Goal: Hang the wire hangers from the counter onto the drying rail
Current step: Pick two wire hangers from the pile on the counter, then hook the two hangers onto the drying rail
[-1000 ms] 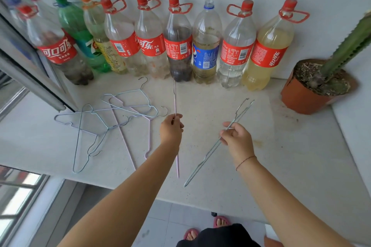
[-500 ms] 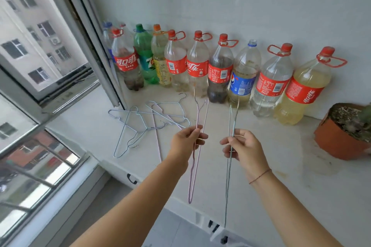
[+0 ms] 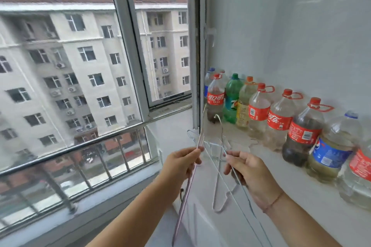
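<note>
My left hand (image 3: 181, 163) is shut on a pink wire hanger (image 3: 185, 196) that hangs edge-on, its hook pointing up past the window frame. My right hand (image 3: 248, 172) is shut on a pale blue wire hanger (image 3: 221, 132), hook up, its lower wire trailing down past my wrist. Both hangers are held off the white counter (image 3: 285, 196). Several more wire hangers (image 3: 218, 194) lie on the counter just beyond and below my hands. No drying rail shows in the head view.
A row of large plastic bottles (image 3: 259, 110) lines the wall on the counter's far side. A window frame post (image 3: 195, 46) stands at the counter's left end. To the left are glass panes, a metal guard rail (image 3: 80, 146) and a building outside.
The view has swung up and left, from the counter toward the window. Both hands have lifted their hangers off the counter and turned them upright.
</note>
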`<state>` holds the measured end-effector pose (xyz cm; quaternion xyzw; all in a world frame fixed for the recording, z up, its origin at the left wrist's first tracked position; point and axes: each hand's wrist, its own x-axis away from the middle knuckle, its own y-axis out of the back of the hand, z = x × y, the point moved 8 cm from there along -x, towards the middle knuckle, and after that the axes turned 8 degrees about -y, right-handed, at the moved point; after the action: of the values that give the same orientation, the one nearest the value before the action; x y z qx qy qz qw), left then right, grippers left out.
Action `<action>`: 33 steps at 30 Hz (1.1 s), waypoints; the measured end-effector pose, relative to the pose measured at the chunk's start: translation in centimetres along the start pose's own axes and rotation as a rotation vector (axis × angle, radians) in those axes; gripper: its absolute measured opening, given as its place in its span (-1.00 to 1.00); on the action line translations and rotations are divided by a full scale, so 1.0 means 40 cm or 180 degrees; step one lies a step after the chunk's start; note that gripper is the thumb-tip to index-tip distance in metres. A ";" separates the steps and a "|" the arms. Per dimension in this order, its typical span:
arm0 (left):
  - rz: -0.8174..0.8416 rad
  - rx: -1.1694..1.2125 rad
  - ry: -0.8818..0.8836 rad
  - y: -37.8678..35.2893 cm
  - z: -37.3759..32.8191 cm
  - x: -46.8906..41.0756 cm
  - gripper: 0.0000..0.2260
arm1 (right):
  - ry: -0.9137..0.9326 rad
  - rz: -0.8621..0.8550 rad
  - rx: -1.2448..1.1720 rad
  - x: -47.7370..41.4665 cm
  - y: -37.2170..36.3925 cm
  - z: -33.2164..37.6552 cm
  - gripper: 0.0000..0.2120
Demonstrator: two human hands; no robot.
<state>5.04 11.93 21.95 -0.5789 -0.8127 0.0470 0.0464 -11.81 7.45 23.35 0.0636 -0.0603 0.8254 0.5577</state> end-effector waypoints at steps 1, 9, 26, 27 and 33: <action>-0.0105 0.0044 -0.0043 0.033 -0.032 0.020 -0.87 | 0.0026 0.0129 -0.0016 0.001 -0.033 0.025 -0.85; -0.0798 0.0225 -0.0513 0.283 -0.325 0.179 -0.86 | 0.0319 0.1192 -0.0322 0.040 -0.314 0.265 -0.78; -0.1701 -0.0384 -0.1912 0.628 -0.905 0.368 -0.78 | 0.1297 0.2232 -0.0384 0.192 -0.804 0.772 -0.82; -0.1726 -0.0411 -0.1949 0.643 -0.933 0.377 -0.76 | 0.1383 0.2207 -0.0348 0.195 -0.822 0.800 -0.82; -0.1969 -0.0478 -0.2168 0.728 -1.075 0.402 -0.82 | 0.1704 0.2096 -0.0256 0.202 -0.918 0.946 -0.88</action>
<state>32.66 37.57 61.11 -0.2628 -0.9173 0.1595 -0.2533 20.73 22.00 63.03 -0.1973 0.0374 0.9439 0.2623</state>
